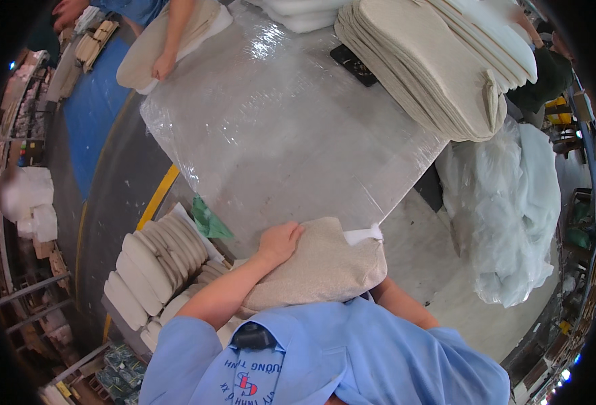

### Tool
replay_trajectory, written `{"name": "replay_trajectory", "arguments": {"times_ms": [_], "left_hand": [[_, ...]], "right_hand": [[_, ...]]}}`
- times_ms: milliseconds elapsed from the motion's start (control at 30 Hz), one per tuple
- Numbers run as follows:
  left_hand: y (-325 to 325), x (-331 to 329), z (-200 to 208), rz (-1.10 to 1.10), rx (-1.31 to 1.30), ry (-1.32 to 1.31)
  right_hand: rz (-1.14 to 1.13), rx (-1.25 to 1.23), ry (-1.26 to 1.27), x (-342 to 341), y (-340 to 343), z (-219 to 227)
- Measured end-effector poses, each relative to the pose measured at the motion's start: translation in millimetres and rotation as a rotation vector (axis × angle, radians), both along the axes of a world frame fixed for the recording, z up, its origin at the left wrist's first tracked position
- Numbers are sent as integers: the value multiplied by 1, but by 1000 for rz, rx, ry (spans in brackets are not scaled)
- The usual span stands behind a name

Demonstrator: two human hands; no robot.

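Note:
A beige fabric cushion is held against my front at the near edge of the table. White filling pokes out at its far right corner. My left hand is closed on the cushion's far left edge, fingers curled in. My right forearm goes behind the cushion's right side, and the cushion hides that hand. Beyond it lies the plastic-covered tabletop. A tall stack of beige covers rests at the table's far right.
Another person's hand is on a beige cushion at the far left corner. Left of me, beige cushions are piled beside green plastic. A clear bag of white filling stands on the right. White foam pads lie far right.

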State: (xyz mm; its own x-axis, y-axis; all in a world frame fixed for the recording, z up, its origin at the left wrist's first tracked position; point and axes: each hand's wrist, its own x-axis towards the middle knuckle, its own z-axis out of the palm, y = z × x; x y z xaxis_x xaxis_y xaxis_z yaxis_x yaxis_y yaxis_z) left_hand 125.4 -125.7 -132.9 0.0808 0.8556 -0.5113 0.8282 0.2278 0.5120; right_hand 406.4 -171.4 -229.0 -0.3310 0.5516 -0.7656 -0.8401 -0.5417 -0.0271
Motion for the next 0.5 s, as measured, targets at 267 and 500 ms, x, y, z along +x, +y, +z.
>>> {"name": "replay_trajectory", "arguments": {"times_ms": [267,500], "left_hand": [[-3,-40,-11,48,-34,-176],[-55,-94,0,76,72,11]], "right_hand": [[96,-41,-92,9,-3,4],[198,-95,-197,21,2,3]]}}
